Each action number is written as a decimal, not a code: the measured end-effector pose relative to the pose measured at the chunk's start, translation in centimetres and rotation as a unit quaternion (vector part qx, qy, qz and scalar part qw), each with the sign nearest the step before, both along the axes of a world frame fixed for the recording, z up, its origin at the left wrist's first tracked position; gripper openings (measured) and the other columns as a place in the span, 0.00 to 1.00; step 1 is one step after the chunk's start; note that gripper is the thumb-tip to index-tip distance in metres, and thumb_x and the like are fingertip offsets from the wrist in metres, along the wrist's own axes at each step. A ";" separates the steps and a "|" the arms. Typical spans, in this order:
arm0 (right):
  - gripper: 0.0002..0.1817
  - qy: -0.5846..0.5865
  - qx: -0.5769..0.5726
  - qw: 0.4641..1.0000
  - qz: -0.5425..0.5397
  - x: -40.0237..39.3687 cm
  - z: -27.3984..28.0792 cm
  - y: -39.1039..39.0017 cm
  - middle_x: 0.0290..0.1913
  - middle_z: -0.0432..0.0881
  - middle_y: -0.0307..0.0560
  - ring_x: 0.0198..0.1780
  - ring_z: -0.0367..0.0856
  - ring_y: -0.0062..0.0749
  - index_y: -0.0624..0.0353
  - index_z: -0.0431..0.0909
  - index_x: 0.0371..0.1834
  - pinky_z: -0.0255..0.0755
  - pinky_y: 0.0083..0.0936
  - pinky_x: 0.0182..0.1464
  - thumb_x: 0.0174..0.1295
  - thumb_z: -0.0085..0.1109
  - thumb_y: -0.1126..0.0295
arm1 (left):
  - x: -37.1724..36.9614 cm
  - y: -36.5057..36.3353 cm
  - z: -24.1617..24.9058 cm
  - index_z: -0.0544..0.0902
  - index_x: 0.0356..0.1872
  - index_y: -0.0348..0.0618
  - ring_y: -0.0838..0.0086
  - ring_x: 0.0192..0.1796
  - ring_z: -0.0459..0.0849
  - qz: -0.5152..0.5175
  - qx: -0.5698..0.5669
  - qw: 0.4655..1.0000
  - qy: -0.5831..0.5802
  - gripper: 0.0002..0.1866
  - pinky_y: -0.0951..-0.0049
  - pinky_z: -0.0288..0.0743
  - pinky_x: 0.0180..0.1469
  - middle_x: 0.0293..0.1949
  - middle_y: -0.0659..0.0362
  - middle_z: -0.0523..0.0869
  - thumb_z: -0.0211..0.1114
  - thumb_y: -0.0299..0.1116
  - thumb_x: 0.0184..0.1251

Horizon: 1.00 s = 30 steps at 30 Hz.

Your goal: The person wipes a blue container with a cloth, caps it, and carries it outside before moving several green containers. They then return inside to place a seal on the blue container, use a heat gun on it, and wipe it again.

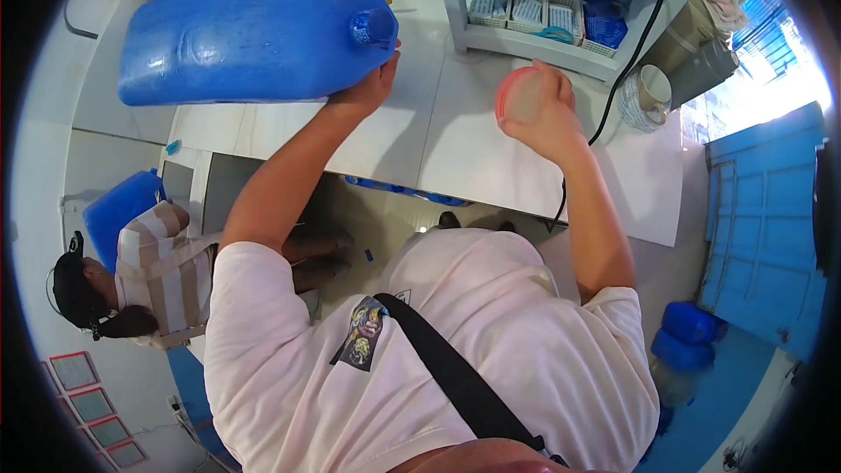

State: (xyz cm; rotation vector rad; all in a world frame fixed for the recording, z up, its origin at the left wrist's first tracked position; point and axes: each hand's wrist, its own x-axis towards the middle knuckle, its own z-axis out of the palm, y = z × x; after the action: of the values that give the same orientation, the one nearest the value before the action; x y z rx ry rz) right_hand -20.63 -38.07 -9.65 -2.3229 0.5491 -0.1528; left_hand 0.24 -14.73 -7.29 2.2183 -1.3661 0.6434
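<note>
A large blue plastic jug (250, 35) lies sideways at the upper left, its capped mouth (373, 28) facing right. My left hand (375, 88) grips its lower corner beneath the cap, with the fingers partly hidden behind the jug. My right hand (552, 114) is closed around a round disc-like thing with a red rim (519, 96) and a tan face, over the white table (473, 144). I cannot tell what kind of thing the disc is.
A white shelf unit (534, 48) holds baskets of small packs (526, 10). Right of it, a black cable (632, 61) runs down beside a cup (653, 88). At left sits a person in a striped top (162, 254) beside another blue jug (123, 210). A blue door (762, 228) stands right.
</note>
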 end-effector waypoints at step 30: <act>0.31 -0.146 0.410 0.895 0.098 14.3 -5.0 7.3 0.59 0.74 0.49 0.62 0.70 0.30 0.63 0.61 0.69 0.64 0.27 0.63 0.68 0.55 0.60 | 11.2 14.1 17.9 0.65 0.69 0.39 0.68 0.62 0.73 0.117 -0.388 0.828 0.388 0.40 0.63 0.60 0.65 0.59 0.54 0.80 0.43 0.65 0.72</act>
State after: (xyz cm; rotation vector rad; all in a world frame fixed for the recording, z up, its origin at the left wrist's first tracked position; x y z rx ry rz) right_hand -6.31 -30.79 -14.64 -1.4740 0.1608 -0.1358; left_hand 11.40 -0.63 10.61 1.6411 -0.3108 0.2263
